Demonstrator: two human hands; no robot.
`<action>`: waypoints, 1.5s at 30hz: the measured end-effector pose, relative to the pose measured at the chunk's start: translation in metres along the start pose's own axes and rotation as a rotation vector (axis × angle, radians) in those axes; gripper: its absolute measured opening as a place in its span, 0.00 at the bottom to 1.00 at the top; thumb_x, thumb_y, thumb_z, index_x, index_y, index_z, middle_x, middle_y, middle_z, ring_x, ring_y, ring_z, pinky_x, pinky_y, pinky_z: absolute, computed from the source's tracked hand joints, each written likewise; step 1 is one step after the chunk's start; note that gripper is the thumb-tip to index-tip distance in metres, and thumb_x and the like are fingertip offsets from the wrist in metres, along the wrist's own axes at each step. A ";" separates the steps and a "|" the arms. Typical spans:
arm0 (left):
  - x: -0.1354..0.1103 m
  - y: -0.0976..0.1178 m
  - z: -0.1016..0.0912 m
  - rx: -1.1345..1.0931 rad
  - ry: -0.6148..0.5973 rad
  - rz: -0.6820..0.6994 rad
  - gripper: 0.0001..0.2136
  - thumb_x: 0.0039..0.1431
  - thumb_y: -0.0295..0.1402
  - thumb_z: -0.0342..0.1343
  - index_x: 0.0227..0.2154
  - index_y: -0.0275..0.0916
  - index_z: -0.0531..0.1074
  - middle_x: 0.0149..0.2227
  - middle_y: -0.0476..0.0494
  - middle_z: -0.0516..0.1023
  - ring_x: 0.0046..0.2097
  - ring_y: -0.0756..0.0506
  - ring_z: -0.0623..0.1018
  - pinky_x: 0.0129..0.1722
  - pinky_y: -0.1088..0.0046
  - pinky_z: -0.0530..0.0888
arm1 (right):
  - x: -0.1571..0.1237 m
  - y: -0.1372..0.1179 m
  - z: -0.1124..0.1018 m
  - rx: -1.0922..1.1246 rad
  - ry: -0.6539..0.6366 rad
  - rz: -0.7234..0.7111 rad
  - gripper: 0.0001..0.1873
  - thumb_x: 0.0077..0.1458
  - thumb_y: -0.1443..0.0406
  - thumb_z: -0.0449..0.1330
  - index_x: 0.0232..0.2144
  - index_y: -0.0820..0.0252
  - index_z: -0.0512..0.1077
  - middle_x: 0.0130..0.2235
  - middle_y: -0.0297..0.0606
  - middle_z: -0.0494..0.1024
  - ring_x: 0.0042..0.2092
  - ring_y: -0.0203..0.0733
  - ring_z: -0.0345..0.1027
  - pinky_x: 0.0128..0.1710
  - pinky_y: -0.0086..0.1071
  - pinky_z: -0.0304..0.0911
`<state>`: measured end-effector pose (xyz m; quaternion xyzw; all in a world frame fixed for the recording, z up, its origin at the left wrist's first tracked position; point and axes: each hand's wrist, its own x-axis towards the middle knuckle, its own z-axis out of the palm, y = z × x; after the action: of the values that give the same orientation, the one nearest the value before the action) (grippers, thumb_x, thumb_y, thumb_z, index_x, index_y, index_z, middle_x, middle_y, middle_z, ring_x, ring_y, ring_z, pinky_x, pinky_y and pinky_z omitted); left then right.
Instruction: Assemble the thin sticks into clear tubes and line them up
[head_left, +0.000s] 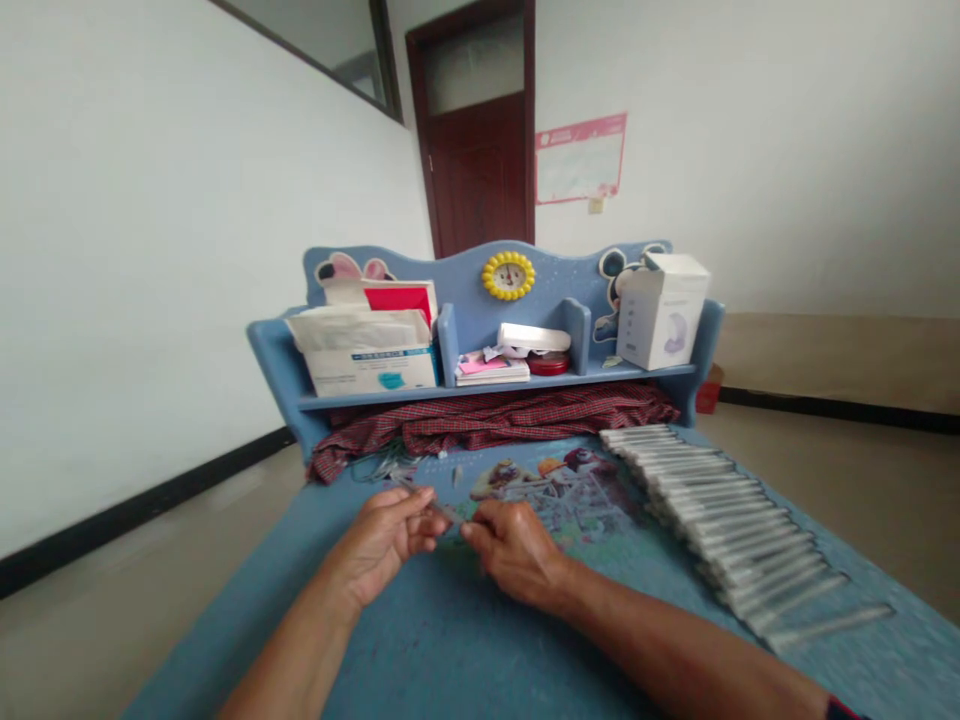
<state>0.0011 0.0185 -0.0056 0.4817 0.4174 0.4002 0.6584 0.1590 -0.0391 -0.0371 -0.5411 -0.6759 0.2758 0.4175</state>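
Over the blue desk (420, 640), my left hand (391, 535) pinches a thin, clear, pen-like tube (451, 514) between thumb and fingers. My right hand (517, 548) is closed at the tube's right end, its fingers curled. Blur and the fingers hide the tube's details. Beyond my right hand lies a spread of small clear pieces (559, 505), too small to name. A single small piece (457, 476) sits apart, just past my hands. Thin strands or sticks (394, 462) are heaped beyond my left hand. At the right, many similar clear tubes (720, 510) lie stacked side by side.
A crumpled red checked cloth (487, 420) lies along the back under the blue shelf (446, 345). The shelf bears a mask box (375, 370), papers (491, 372), a red round tin (549, 363) and a white box (664, 315). A yellow flower-shaped clock (508, 276) is mounted above.
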 end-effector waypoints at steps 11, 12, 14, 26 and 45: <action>-0.004 -0.003 -0.005 -0.128 -0.090 0.048 0.05 0.50 0.26 0.57 0.28 0.33 0.66 0.21 0.44 0.76 0.21 0.51 0.75 0.20 0.80 0.71 | 0.000 0.001 0.005 0.773 -0.351 0.301 0.21 0.52 0.49 0.47 0.25 0.61 0.61 0.12 0.30 0.67 0.10 0.31 0.54 0.09 0.22 0.44; -0.004 -0.004 -0.005 -0.133 -0.085 0.050 0.04 0.50 0.26 0.56 0.28 0.33 0.66 0.22 0.44 0.76 0.21 0.51 0.75 0.20 0.79 0.72 | 0.000 0.002 0.004 0.701 -0.324 0.277 0.21 0.51 0.49 0.47 0.25 0.61 0.61 0.13 0.29 0.67 0.10 0.31 0.54 0.09 0.22 0.45; -0.004 -0.006 -0.004 -0.126 -0.069 0.036 0.04 0.51 0.26 0.55 0.28 0.33 0.65 0.21 0.43 0.76 0.21 0.51 0.75 0.20 0.80 0.71 | -0.001 0.006 0.004 0.492 -0.221 0.182 0.19 0.50 0.50 0.50 0.25 0.61 0.61 0.14 0.28 0.66 0.11 0.29 0.55 0.11 0.22 0.46; -0.003 -0.024 0.004 -0.269 -0.031 -0.073 0.03 0.52 0.24 0.52 0.25 0.31 0.66 0.19 0.42 0.75 0.22 0.50 0.76 0.21 0.79 0.71 | -0.001 0.010 0.008 0.509 -0.270 0.404 0.24 0.52 0.47 0.42 0.26 0.61 0.61 0.12 0.32 0.67 0.09 0.32 0.55 0.07 0.22 0.43; -0.004 -0.029 0.010 -0.326 -0.049 0.013 0.03 0.52 0.25 0.52 0.25 0.32 0.64 0.20 0.41 0.75 0.22 0.47 0.76 0.21 0.75 0.71 | -0.005 0.008 0.003 0.606 -0.229 0.474 0.20 0.53 0.51 0.48 0.21 0.61 0.60 0.09 0.34 0.67 0.07 0.31 0.51 0.06 0.21 0.40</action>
<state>0.0125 0.0052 -0.0313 0.3807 0.3276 0.4550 0.7353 0.1613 -0.0411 -0.0466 -0.5002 -0.4626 0.6098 0.4049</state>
